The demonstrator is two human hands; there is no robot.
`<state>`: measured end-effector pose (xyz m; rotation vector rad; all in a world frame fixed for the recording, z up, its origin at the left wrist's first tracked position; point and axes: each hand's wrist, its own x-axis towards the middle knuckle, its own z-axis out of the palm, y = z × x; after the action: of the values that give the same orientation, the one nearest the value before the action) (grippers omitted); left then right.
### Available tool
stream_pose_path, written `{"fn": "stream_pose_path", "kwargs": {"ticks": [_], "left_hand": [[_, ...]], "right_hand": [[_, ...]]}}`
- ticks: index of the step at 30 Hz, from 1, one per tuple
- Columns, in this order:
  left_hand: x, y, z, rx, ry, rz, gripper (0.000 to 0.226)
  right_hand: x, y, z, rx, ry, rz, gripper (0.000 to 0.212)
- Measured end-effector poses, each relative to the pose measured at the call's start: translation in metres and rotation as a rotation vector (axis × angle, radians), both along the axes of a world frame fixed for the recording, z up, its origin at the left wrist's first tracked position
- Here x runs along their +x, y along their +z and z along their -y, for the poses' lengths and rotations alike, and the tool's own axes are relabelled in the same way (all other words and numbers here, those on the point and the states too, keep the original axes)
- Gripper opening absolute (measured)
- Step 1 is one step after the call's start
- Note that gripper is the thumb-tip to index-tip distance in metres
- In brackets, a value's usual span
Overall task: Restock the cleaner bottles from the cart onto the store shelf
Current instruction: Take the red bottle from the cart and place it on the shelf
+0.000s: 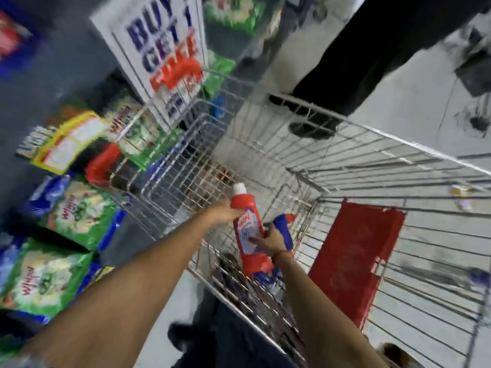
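Both hands on a red plastic cleaner bottle with a white cap inside the silver wire shopping cart.

The left hand is wrapped around the bottle's upper body just under the cap; the right hand has its fingers closed over the lower label. The bottle stands nearly upright, near the cart's corner closest to the person. A blue bottle sits just behind the right hand. A red plastic flap lies against the cart's near end. Green detergent bags fill the shelf beside the cart's left edge.
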<state>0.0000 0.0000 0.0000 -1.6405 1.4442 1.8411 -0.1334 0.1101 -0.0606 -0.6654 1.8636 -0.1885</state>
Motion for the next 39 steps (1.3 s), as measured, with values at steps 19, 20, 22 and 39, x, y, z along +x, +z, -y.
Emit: {"fn": "stream_pose_path", "kwargs": {"ticks": [19, 20, 22, 39], "left_hand": [[-0.018, -0.002, 0.03, 0.232, 0.859, -0.235, 0.041], [-0.017, 0.007, 0.036, 0.223, 0.857, -0.288, 0.038], [-0.012, 0.029, 0.047, 0.186, 0.832, -0.381, 0.033], [0.247, 0.252, -0.053, -0.677, 1.291, -0.555, 0.036]], "right_hand": [[-0.017, 0.028, 0.031, -0.088, -0.224, 0.54, 0.061], [-0.015, 0.042, 0.036, -0.12, -0.217, 0.561, 0.065], [-0.01, 0.074, 0.048, -0.211, -0.185, 0.587, 0.066], [0.216, 0.281, 0.051, -0.724, 0.542, 0.759, 0.054]]}}
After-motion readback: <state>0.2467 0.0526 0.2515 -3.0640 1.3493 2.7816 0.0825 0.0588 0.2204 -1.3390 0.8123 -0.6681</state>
